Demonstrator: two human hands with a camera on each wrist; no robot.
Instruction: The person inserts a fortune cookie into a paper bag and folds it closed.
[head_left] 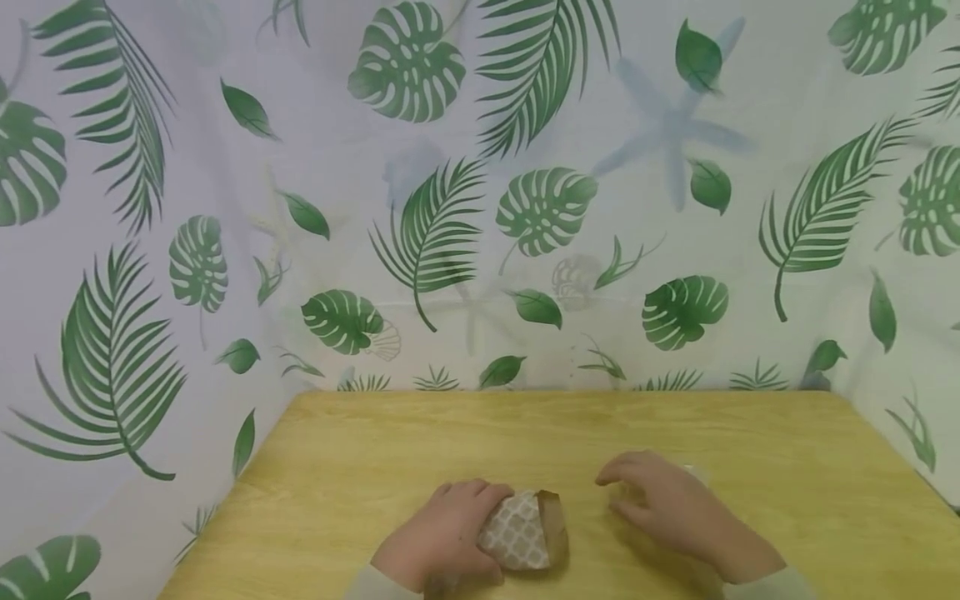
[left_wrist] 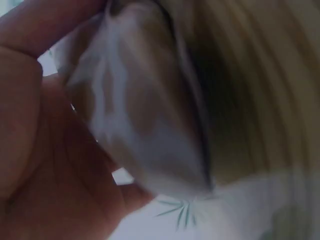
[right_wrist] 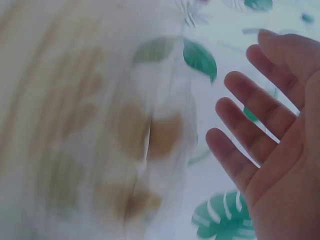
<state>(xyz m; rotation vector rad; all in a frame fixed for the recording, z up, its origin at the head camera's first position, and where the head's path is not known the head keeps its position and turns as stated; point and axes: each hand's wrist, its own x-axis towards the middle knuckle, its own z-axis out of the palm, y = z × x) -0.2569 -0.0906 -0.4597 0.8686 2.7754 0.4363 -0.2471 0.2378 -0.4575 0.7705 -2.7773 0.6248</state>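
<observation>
My left hand point(head_left: 457, 529) grips a small packet point(head_left: 516, 533) with a white lattice pattern on brown and a plain brown flap or end on its right side. In the left wrist view the packet point(left_wrist: 140, 100) looks blurred, with the thumb and fingers around it. To the right of the packet, apart from it, my right hand point(head_left: 667, 508) hovers over the table with loosely bent fingers and holds nothing. The right wrist view shows the fingers of this hand point(right_wrist: 270, 120) spread apart. A blurred whitish shape with brown patches point(right_wrist: 145, 140) lies beside them; its kind is unclear.
Both hands are over a yellow wood-grain table point(head_left: 450, 433). A small pale, see-through thing point(head_left: 694, 472) shows just behind the right hand, mostly hidden. White cloth walls point(head_left: 480, 250) with green leaf prints stand behind the table and at both sides.
</observation>
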